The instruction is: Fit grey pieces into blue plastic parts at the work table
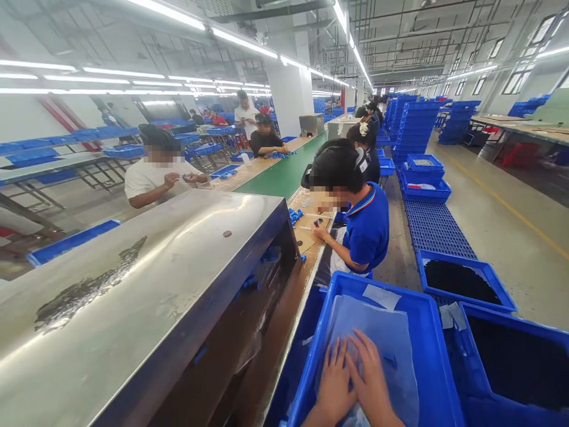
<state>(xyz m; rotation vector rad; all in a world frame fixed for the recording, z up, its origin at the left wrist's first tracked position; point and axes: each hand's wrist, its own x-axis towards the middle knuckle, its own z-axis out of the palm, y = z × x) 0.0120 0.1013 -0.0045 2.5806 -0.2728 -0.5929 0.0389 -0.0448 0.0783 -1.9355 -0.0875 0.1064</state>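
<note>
Both my hands lie side by side, close together, on a sheet of thin whitish plastic point(393, 332) inside a large blue tray point(427, 308). My left hand point(335, 376) has its fingers stretched out on the plastic. Touching it, my right hand point(368, 370) also rests with extended fingers. A small blue piece point(390, 359) shows on or under the plastic just right of my right hand. A white paper slip point(381, 297) lies at the far end of the tray. Neither hand holds anything that I can see.
A steel housing point(178, 255) covers the line at left, over a green conveyor belt point(278, 169). A co-worker in a blue shirt point(368, 225) sits just ahead, handling a small part. Trays of black pieces point(462, 281) stand right; stacked blue trays point(415, 133) rise behind.
</note>
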